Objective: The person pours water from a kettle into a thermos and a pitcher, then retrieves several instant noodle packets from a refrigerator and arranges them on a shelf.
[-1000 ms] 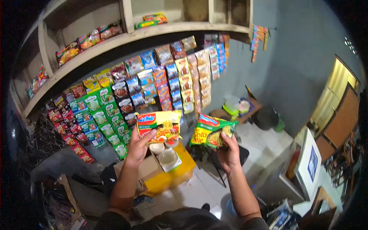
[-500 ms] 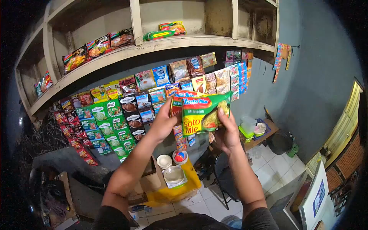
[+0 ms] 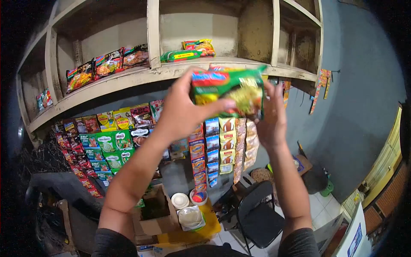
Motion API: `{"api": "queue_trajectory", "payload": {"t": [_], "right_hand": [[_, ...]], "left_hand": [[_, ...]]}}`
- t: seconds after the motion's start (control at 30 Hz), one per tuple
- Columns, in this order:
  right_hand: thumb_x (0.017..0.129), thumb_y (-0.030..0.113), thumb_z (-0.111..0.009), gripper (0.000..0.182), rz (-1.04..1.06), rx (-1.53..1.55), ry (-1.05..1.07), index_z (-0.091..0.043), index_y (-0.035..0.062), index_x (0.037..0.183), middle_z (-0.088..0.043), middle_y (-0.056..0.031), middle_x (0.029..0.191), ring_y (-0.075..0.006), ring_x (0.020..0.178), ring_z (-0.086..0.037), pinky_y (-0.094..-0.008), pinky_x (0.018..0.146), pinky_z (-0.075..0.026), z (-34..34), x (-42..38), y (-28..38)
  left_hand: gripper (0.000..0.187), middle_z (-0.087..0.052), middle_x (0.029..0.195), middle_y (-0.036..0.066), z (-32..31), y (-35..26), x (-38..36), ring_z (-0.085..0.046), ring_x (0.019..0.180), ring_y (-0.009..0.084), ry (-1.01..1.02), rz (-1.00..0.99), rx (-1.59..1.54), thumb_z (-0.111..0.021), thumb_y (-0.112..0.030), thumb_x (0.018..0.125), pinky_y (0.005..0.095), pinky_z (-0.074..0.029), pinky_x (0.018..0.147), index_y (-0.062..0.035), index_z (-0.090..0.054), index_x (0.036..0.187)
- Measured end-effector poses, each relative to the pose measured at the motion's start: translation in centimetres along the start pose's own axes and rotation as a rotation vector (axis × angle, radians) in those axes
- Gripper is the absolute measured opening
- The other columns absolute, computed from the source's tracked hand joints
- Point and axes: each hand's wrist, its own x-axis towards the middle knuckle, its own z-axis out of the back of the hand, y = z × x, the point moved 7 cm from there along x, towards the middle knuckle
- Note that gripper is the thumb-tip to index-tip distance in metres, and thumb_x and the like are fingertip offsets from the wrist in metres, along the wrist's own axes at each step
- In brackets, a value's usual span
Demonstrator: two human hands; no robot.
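Note:
My left hand (image 3: 182, 105) is closed on a small stack of instant noodle packets (image 3: 227, 90), its thumb laid across the front one. The front packet is green, red and yellow with a noodle picture, and is slightly smeared by motion. Edges of more packets show along its top. My right hand (image 3: 274, 118) is open at the stack's right edge, fingers stretched upward and partly blurred. The stack is just below the front edge of the wooden shelf (image 3: 171, 70). On that shelf a green noodle packet (image 3: 180, 55) lies flat beside an upright one (image 3: 201, 48).
Several black noodle packets (image 3: 109, 63) lean in the shelf's left compartment. Strips of drink sachets (image 3: 107, 150) hang on the wall below. Lower down are an open cardboard box (image 3: 156, 225), white bowls (image 3: 189, 217) on a yellow surface and a black folding chair (image 3: 261, 218).
Both hands have risen toward the shelf with the noodle packets. The left thumb is now over the front packet, and the right hand has let go of its front and opened at the edge.

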Motion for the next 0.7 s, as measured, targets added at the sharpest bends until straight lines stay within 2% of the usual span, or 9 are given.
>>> {"api": "queue_trajectory", "payload": {"t": [0.07,0.13,0.2,0.27,0.33,0.5,0.6,0.63,0.7], "right_hand": [[0.096,0.030,-0.053,0.040,0.086,-0.107,-0.068,-0.050,0.0046,0.126,-0.057,-0.0118,0.114,-0.0200,0.107,-0.058,-0.0299,0.083,-0.051,3.1,3.9,1.2],[0.091,0.019,-0.061,0.040,0.063,-0.356,-0.043,-0.049,0.0134,0.129,-0.059,-0.0091,0.110,-0.0171,0.090,-0.064,-0.0292,0.065,-0.055,4.5,7.9,2.5],[0.089,0.012,-0.063,0.049,0.164,-0.432,-0.018,-0.046,0.0155,0.135,-0.062,-0.0100,0.105,-0.0150,0.086,-0.064,-0.0295,0.064,-0.054,4.7,12.7,3.7],[0.088,0.010,-0.065,0.058,0.192,-0.618,0.053,-0.041,0.0181,0.141,-0.064,-0.0102,0.101,-0.0122,0.085,-0.063,-0.0276,0.066,-0.053,5.0,17.1,4.3],[0.088,0.011,-0.065,0.059,0.295,-0.721,0.070,-0.042,0.0198,0.142,-0.065,-0.0098,0.102,-0.0095,0.083,-0.061,-0.0249,0.070,-0.051,5.8,21.5,3.9],[0.082,0.017,-0.068,0.054,0.294,-1.117,0.078,-0.046,0.0150,0.130,-0.061,-0.0187,0.120,-0.0333,0.111,-0.060,-0.0405,0.091,-0.049,8.8,28.4,-0.6],[0.079,0.014,-0.071,0.058,0.432,-1.270,0.047,-0.043,0.0133,0.129,-0.060,-0.0177,0.122,-0.0343,0.112,-0.060,-0.0406,0.091,-0.049,9.4,30.0,-2.7],[0.077,0.012,-0.074,0.062,0.239,-1.267,0.106,-0.041,0.0122,0.129,-0.054,-0.0158,0.127,-0.0266,0.115,-0.053,-0.0395,0.094,-0.046,10.4,31.1,-4.0],[0.076,0.010,-0.074,0.063,0.130,-1.187,0.152,-0.041,0.0108,0.129,-0.054,-0.0171,0.126,-0.0271,0.114,-0.053,-0.0387,0.094,-0.046,10.6,31.8,-4.6]], "left_hand": [[0.051,-0.066,0.104,0.008,1.7,-2.4,1.4,-0.063,0.096,0.0145,-0.141,-0.084,0.065,-0.084,-0.022,0.073,0.0301,-0.050,0.087,-0.0003,-0.055,0.108],[0.050,-0.067,0.101,0.009,3.9,-3.7,3.3,-0.064,0.094,0.0141,-0.231,-0.143,0.280,-0.084,-0.022,0.073,0.0297,-0.051,0.086,-0.0007,-0.055,0.107],[0.048,-0.065,0.103,0.009,5.4,-3.4,5.4,-0.062,0.093,0.0142,-0.239,-0.104,0.323,-0.081,-0.023,0.076,0.0286,-0.049,0.087,-0.0014,-0.055,0.112],[0.050,-0.065,0.102,0.010,6.8,-3.2,7.6,-0.063,0.092,0.0140,-0.319,-0.111,0.589,-0.081,-0.024,0.077,0.0291,-0.050,0.085,-0.0009,-0.054,0.112],[0.051,-0.066,0.102,0.010,7.5,-2.2,9.7,-0.063,0.092,0.0141,-0.322,-0.107,0.614,-0.081,-0.024,0.076,0.0295,-0.050,0.084,-0.0008,-0.053,0.112],[0.060,-0.066,0.102,0.012,8.9,-0.4,12.4,-0.063,0.092,0.0155,-0.406,-0.052,0.838,-0.084,-0.031,0.072,0.0309,-0.051,0.084,-0.0013,-0.052,0.113],[0.063,-0.066,0.102,0.012,9.3,0.1,13.0,-0.063,0.092,0.0161,-0.400,-0.024,0.884,-0.084,-0.035,0.071,0.0308,-0.051,0.084,-0.0018,-0.052,0.114],[0.063,-0.066,0.102,0.012,9.2,0.1,13.0,-0.063,0.092,0.0161,-0.406,-0.021,0.892,-0.084,-0.035,0.071,0.0308,-0.051,0.084,-0.0018,-0.052,0.114],[0.064,-0.067,0.101,0.011,8.0,-0.7,12.8,-0.063,0.092,0.0165,-0.397,-0.056,0.939,-0.084,-0.036,0.070,0.0308,-0.051,0.085,-0.0022,-0.052,0.114]]}}
